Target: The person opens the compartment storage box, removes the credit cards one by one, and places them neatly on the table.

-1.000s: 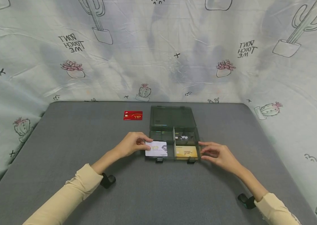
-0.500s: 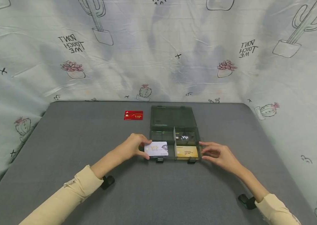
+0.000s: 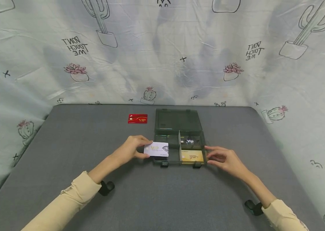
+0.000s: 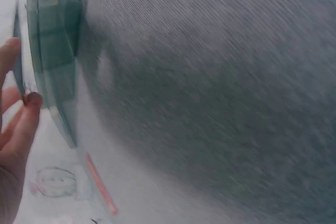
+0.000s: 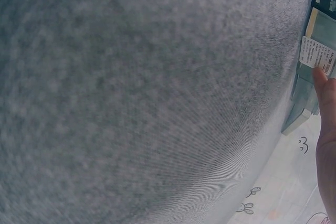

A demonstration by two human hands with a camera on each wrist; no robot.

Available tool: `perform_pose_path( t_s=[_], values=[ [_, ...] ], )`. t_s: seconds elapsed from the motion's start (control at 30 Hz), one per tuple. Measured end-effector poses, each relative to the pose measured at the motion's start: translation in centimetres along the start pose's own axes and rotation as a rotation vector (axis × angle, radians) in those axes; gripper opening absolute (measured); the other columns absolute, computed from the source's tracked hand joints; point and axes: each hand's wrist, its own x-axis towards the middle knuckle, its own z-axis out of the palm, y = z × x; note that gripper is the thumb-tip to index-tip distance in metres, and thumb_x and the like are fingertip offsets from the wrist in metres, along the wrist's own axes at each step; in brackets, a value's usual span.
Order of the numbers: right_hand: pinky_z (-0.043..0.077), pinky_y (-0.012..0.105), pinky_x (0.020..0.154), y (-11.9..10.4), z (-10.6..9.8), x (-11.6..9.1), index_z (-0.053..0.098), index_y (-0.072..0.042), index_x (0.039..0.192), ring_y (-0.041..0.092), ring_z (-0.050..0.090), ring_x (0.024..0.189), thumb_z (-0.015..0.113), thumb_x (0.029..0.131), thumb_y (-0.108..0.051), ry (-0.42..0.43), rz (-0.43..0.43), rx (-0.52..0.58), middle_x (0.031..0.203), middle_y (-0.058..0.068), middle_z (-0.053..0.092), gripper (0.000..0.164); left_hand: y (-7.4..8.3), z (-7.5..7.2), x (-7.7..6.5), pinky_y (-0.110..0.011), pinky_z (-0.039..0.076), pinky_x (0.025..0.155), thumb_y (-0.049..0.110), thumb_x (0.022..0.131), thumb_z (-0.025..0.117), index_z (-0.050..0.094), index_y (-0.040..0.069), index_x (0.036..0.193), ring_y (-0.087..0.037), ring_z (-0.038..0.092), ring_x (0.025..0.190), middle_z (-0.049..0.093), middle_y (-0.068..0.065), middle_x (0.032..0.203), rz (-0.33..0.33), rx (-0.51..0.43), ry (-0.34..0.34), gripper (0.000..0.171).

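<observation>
My left hand [image 3: 130, 148] pinches a white VIP card [image 3: 158, 149] by its left end. The card is over the front-left compartment of a dark green see-through card box [image 3: 174, 156], jutting past the box's left wall. In the left wrist view the card [image 4: 18, 66] appears nearly edge-on between thumb and fingers, apart from the box [image 4: 58, 40]. My right hand [image 3: 223, 158] rests its fingertips on the box's right side; in the right wrist view a fingertip touches a white label [image 5: 316, 53]. A gold card [image 3: 192, 156] lies front right, a black Vip card [image 3: 189, 141] back right.
The box's lid [image 3: 177, 119] lies folded back behind it. A red VIP card [image 3: 137, 118] lies on the grey table [image 3: 93, 128] left of the lid. Two latches stick out at the box's front. A cactus-print cloth [image 3: 162, 57] hangs behind the table.
My left hand has lifted the white card and drawn it to the left, baring more of the front-left compartment. The right hand stays at the box's side.
</observation>
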Motion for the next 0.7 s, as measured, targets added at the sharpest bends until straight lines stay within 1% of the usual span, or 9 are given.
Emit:
perform_pose_path(
  t_s=[0.07, 0.17, 0.23, 0.4, 0.57, 0.7],
  values=[
    [0.054, 0.031, 0.077, 0.7, 0.0, -0.1, 0.070, 0.002, 0.094, 0.041, 0.063, 0.099, 0.075, 0.074, 0.010, 0.002, -0.006, 0.003, 0.121, 0.026, 0.060, 0.022, -0.4, -0.2, -0.3, -0.036, 0.054, 0.076, 0.009, 0.073, 0.084, 0.063, -0.004, 0.123, -0.023, 0.060, 0.098, 0.065, -0.013, 0.112, -0.006, -0.041, 0.028, 0.055],
    [0.053, 0.027, 0.078, 1.0, -0.1, -0.1, 0.070, 0.000, 0.095, 0.038, 0.064, 0.100, 0.076, 0.076, 0.005, 0.002, -0.013, 0.009, 0.122, 0.024, 0.060, 0.020, -1.0, -0.4, -0.7, -0.037, 0.054, 0.081, 0.007, 0.072, 0.084, 0.064, -0.002, 0.122, -0.024, 0.061, 0.100, 0.065, -0.013, 0.113, -0.025, -0.108, 0.064, 0.055],
    [0.053, 0.027, 0.079, 1.0, -0.1, -0.1, 0.071, 0.000, 0.095, 0.038, 0.063, 0.100, 0.076, 0.076, 0.004, 0.002, -0.020, 0.015, 0.122, 0.025, 0.060, 0.020, -1.4, -0.5, -0.8, -0.038, 0.053, 0.084, 0.006, 0.072, 0.084, 0.065, -0.002, 0.121, -0.025, 0.061, 0.101, 0.064, -0.014, 0.113, -0.044, -0.165, 0.081, 0.053],
    [0.053, 0.029, 0.079, 0.9, 0.0, -0.1, 0.070, 0.000, 0.095, 0.038, 0.063, 0.101, 0.076, 0.077, 0.004, -0.003, -0.022, 0.025, 0.123, 0.026, 0.059, 0.020, -2.4, -0.9, -1.2, -0.036, 0.051, 0.088, 0.004, 0.071, 0.084, 0.066, -0.002, 0.119, -0.026, 0.062, 0.103, 0.063, -0.014, 0.113, -0.071, -0.240, 0.105, 0.052],
    [0.053, 0.028, 0.080, 0.8, -0.1, -0.1, 0.071, -0.001, 0.096, 0.036, 0.063, 0.103, 0.076, 0.077, 0.003, -0.005, 0.001, 0.028, 0.123, 0.023, 0.060, 0.019, -3.4, -1.4, -1.8, -0.036, 0.050, 0.088, 0.002, 0.070, 0.084, 0.066, -0.002, 0.118, -0.027, 0.061, 0.104, 0.063, -0.014, 0.113, -0.099, -0.259, 0.118, 0.051],
    [0.052, 0.026, 0.081, 0.9, -0.1, -0.2, 0.071, 0.000, 0.095, 0.037, 0.063, 0.103, 0.076, 0.077, 0.004, -0.006, 0.008, 0.034, 0.123, 0.024, 0.060, 0.020, -4.1, -1.8, -2.3, -0.037, 0.051, 0.087, 0.002, 0.070, 0.084, 0.065, -0.004, 0.118, -0.029, 0.061, 0.104, 0.063, -0.017, 0.113, -0.102, -0.241, 0.134, 0.051]
  ],
)
